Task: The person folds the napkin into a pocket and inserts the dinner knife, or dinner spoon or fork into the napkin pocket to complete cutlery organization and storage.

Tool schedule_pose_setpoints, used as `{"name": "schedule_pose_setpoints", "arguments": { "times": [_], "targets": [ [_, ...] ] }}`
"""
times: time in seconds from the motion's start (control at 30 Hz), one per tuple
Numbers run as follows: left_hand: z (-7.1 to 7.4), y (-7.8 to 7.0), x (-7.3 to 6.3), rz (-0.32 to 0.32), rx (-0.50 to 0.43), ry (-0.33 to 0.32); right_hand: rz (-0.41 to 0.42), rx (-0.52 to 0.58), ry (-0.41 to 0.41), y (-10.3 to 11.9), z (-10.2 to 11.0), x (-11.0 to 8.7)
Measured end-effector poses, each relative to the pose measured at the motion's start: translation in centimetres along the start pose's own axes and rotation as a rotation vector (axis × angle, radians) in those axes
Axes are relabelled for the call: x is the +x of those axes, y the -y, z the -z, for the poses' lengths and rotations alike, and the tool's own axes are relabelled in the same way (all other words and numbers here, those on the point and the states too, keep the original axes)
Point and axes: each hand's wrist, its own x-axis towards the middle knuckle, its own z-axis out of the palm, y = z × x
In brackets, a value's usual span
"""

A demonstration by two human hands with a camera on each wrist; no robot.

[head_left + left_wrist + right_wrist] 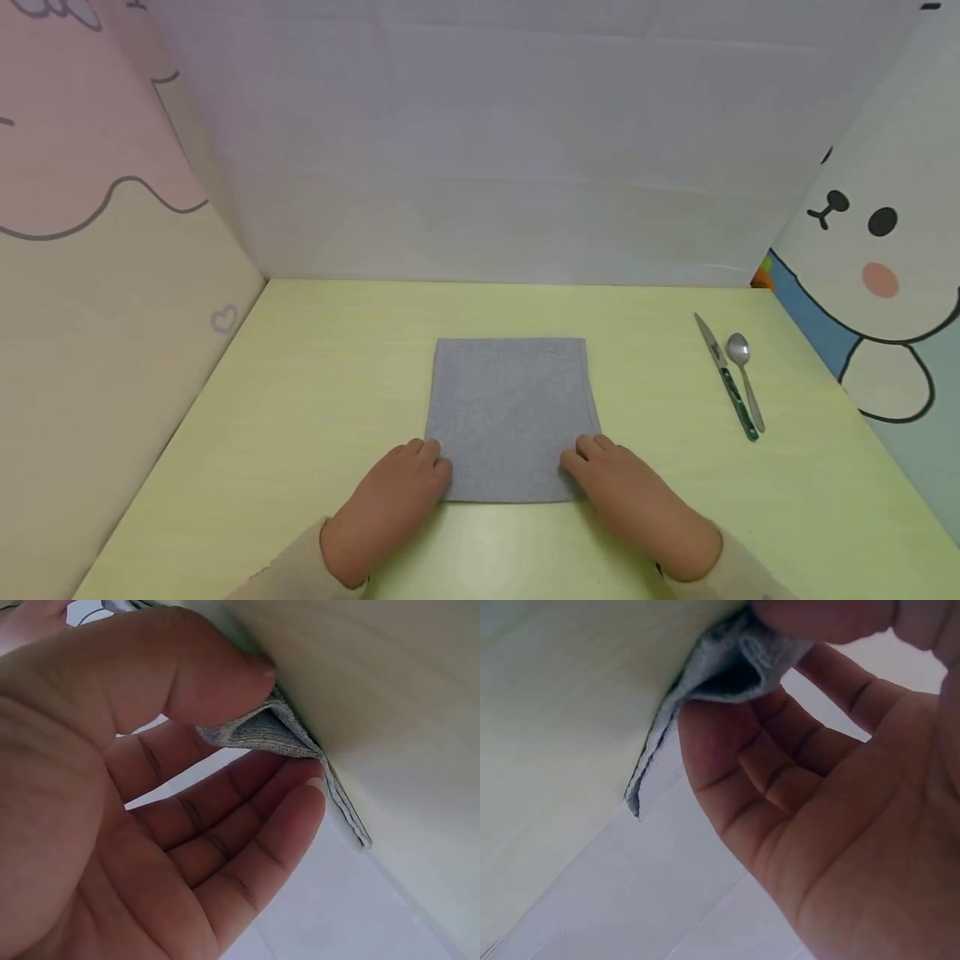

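Observation:
A grey cloth napkin (510, 408), folded into a square, lies flat on the pale yellow-green table. At its near left corner my left hand (401, 496) pinches the edge. My right hand (630, 496) pinches the near right corner the same way. In the left wrist view, the left thumb (217, 675) presses the cloth (270, 731) from one side and the fingers support it from the other, leaving a small open fold. The right wrist view shows the cloth (727, 671) bunched between thumb and fingers, its layered edge trailing along the table.
On the right of the table (300, 375) lie a table knife (727, 379) with a green patterned handle and a metal spoon (741, 358), side by side. A plain pale wall stands at the back, with cartoon-printed panels at left and right.

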Motion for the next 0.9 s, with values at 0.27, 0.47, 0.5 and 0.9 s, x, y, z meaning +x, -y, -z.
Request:
{"name": "schedule_pose_setpoints", "arguments": {
  "times": [0.27,0.47,0.5,0.9],
  "targets": [
    [-0.1,0.1,0.1,0.006,0.028,-0.006,0.009,-0.021,-0.013,0.1,0.0,0.1],
    [0.3,0.1,0.0,0.034,-0.048,0.006,0.024,-0.043,-0.006,0.1,0.1,0.0],
    [0.3,0.2,0.0,0.036,-0.059,0.008,0.024,-0.046,-0.003,0.1,0.1,0.0],
    [-0.3,2.5,0.4,0.183,-0.453,0.046,0.0,-0.015,0.001,-0.2,0.0,0.1]
  ]
}}
